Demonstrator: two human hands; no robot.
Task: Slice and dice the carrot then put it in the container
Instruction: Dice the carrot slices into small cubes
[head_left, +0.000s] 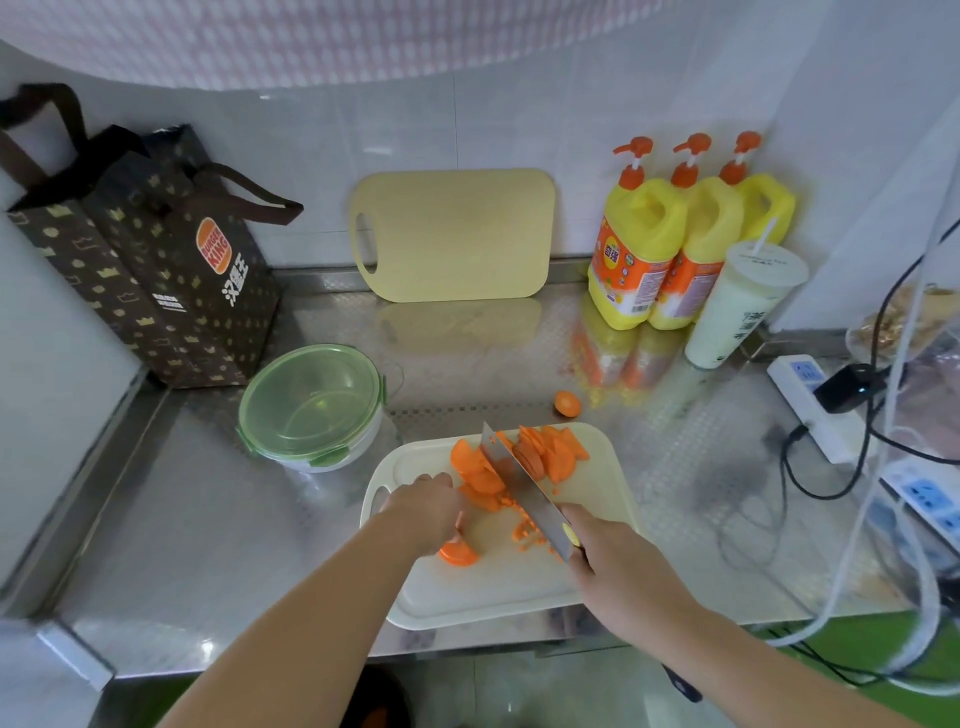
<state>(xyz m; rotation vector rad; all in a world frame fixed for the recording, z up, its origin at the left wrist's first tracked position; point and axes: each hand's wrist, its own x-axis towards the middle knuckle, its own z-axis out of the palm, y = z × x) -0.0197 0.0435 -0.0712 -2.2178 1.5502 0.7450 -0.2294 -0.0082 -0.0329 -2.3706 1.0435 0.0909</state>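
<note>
Two hands over the cutting board: right hand wrapped round the knife handle, mostly hiding it, blade across the carrot slices. Fingertips of the left hand are hidden as it bends onto slices beside the blade; grip or press cannot be told. Lidded container sits just left of the board.

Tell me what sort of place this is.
Most likely a kitchen prep area: a stainless steel counter, a cutting board with carrot slices and a knife, and three yellow pump bottles by the tiled wall.
</note>
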